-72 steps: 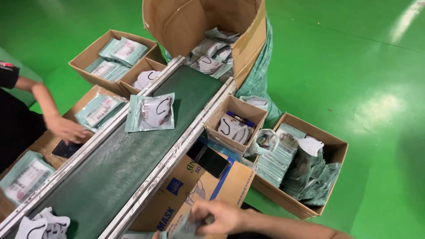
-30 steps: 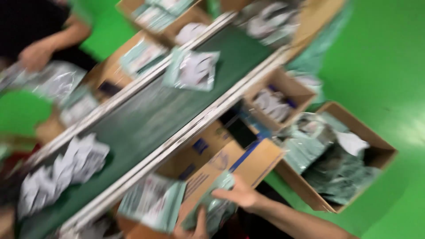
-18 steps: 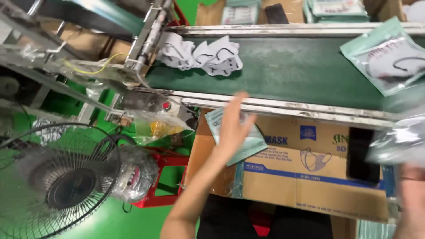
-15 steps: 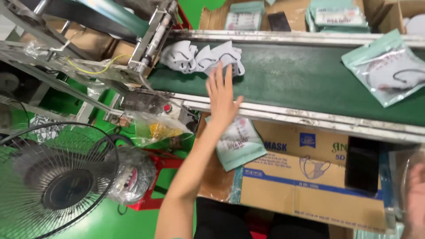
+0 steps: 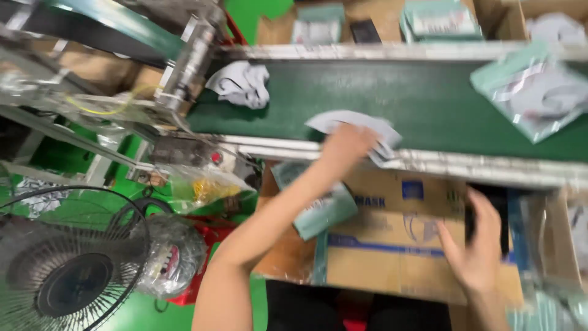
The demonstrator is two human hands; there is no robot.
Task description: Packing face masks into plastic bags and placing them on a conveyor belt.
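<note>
My left hand (image 5: 348, 147) is closed on a bunch of white face masks (image 5: 361, 125) at the near edge of the dark green conveyor belt (image 5: 380, 98). A second clump of white masks (image 5: 242, 84) lies on the belt's left end. A teal pouch with masks (image 5: 533, 98) rests on the belt at the right. My right hand (image 5: 474, 245) hangs with fingers apart over a brown cardboard box (image 5: 392, 245), next to a black thing (image 5: 490, 211) on the box, holding nothing I can see.
A teal packet (image 5: 324, 211) sticks out at the box's left. Boxes of teal packets (image 5: 441, 21) stand beyond the belt. A black fan (image 5: 67, 270), a red stool (image 5: 196, 257) and plastic bags (image 5: 202, 187) are at the left on the green floor.
My view swung from the belt's far end to its left end. My left hand reached onto the belt, took some of the white masks and drew them to the near edge.
</note>
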